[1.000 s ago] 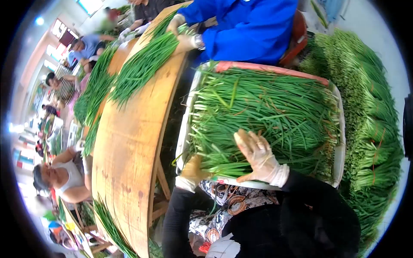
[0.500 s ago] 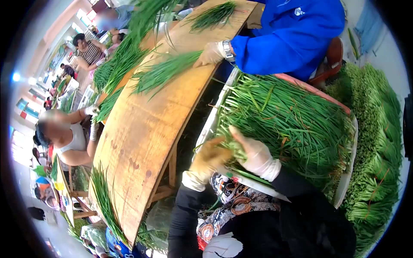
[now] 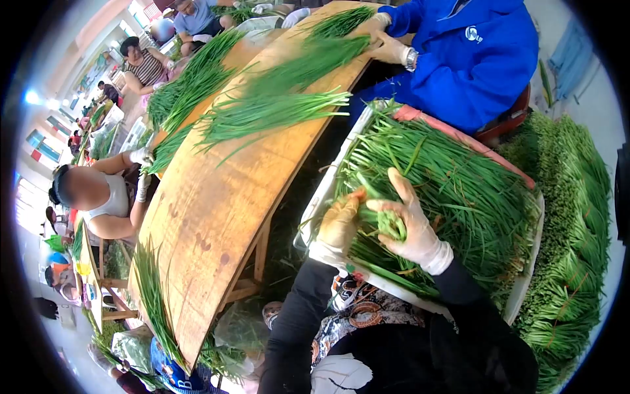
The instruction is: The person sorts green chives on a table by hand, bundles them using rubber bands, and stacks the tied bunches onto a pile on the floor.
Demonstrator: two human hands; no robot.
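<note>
Both my hands wear pale gloves and meet above a white crate [image 3: 336, 167] filled with long green garlic chives [image 3: 453, 190]. My right hand [image 3: 417, 226] is closed around a small bunch of chives [image 3: 392, 225], its pale cut ends curled toward me in the palm. Close beside it, my left hand [image 3: 340, 220] has its stained fingertips pinched together at pale stalks of the same bunch. How far the bunch runs beneath my fingers is hidden.
A long wooden table [image 3: 216, 203] on the left carries loose chives [image 3: 275, 115]. Across the crate sits a co-worker in a blue jacket [image 3: 472, 72], gloved hands on chives at the table. Bundled greens [image 3: 564, 262] are stacked at the right. Other people sit beyond the table.
My hands have drawn slightly apart and moved a little right, with the bunch's pale ends now showing in my right palm. The co-worker's hands moved up the table; more chives lie spread there.
</note>
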